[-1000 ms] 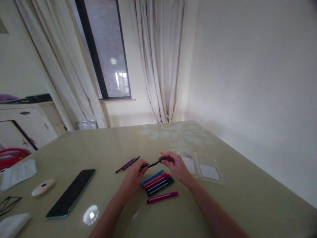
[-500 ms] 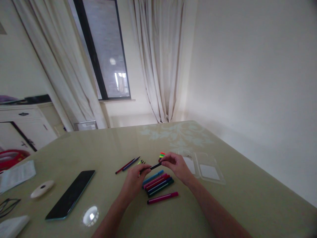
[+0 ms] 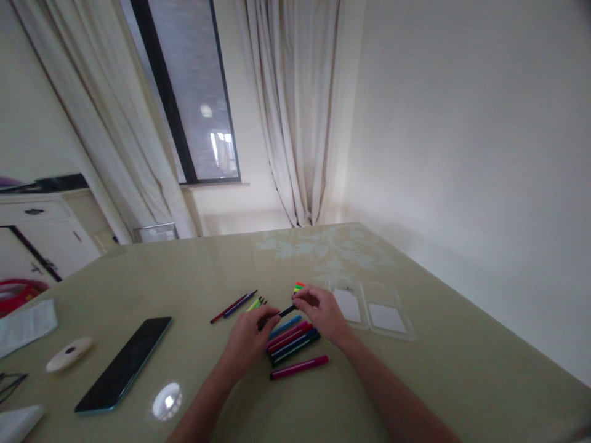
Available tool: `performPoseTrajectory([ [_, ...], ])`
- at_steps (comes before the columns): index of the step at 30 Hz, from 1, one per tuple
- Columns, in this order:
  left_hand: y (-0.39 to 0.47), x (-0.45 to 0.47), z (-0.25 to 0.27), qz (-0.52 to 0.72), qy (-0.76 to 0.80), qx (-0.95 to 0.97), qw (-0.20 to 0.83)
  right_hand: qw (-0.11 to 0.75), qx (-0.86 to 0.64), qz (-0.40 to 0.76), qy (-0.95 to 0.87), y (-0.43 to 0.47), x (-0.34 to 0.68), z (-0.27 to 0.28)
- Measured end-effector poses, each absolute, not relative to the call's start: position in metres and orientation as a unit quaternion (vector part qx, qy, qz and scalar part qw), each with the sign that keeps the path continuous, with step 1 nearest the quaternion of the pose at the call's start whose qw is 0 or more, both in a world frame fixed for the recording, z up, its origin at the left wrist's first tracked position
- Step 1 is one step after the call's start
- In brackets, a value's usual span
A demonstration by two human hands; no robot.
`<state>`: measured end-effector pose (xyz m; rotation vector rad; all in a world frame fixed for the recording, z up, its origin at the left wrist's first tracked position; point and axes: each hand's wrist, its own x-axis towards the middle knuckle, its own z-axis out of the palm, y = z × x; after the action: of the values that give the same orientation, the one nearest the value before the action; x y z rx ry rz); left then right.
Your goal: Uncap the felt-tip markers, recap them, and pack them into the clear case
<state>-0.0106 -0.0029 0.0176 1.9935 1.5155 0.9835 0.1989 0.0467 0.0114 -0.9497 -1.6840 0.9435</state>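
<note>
A dark felt-tip marker (image 3: 287, 311) is held slightly tilted above the table, stretched between both hands. My left hand (image 3: 247, 339) is closed around its left end. My right hand (image 3: 322, 312) pinches the other end with thumb and fingertips. Just below them lies a row of felt-tip markers: a light blue marker (image 3: 285, 327), pink and red ones, and a dark green marker (image 3: 295, 353). One magenta marker (image 3: 299, 368) lies apart, closer to me. Neon-coloured pens (image 3: 299, 287) show partly behind my right hand, and yellow-green ones (image 3: 255, 304) behind my left.
Left of my hands lie two slim pens (image 3: 234, 307), then a black phone or tablet (image 3: 124, 366) and a white oval object (image 3: 69, 355). An open clear plastic case (image 3: 410, 329) lies right of my right hand. The table (image 3: 194, 271) meets the wall at right.
The view has shifted a little, so everything sits slightly further left. Both hands keep hold of the marker in nearly the same pose.
</note>
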Motion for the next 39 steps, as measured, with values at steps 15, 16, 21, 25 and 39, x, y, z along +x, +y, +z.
performPoseTrajectory([
  [15,0.004,-0.028,0.009,0.261,0.613,0.737,0.114,0.251,-0.502,0.016,-0.827,0.053,0.203,-0.006],
  [16,0.006,-0.036,0.009,0.271,0.639,0.714,0.091,0.248,-0.504,0.016,-0.827,0.052,0.203,-0.005],
  [21,0.011,-0.077,0.007,0.203,0.761,0.613,-0.054,0.231,-0.526,0.006,-0.818,0.050,0.203,0.002],
  [25,0.007,-0.094,0.003,0.121,0.800,0.584,-0.060,0.226,-0.535,0.009,-0.814,0.052,0.204,0.001],
  [39,0.016,-0.051,0.008,0.403,0.599,0.677,0.143,0.477,-0.418,0.272,-0.724,0.047,0.206,0.019],
])
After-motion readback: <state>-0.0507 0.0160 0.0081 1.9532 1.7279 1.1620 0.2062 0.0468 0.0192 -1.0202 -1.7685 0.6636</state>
